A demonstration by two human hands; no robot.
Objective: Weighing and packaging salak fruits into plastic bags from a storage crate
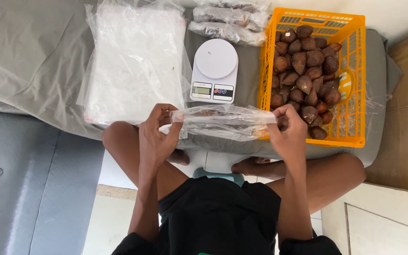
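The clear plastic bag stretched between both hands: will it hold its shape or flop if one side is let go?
The clear plastic bag would likely flop: it is thin and wrinkled, taut only between left hand and right hand. Its glossy film may slip.

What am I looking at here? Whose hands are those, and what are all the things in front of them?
There is no machine here. The picture comes from a camera worn on a person's head, looking down, so you see that person's own arms and crossed legs from above.

The left hand and the right hand each pinch one end of a clear plastic bag, holding it stretched sideways between them.

In front lies a grey cloth. On it, from left to right, are a pile of empty clear bags, a small white kitchen scale with a round plate on top, and an orange crate full of brown, scaly fruits. Behind the scale lie a few packed bags; what is inside them is hard to tell.
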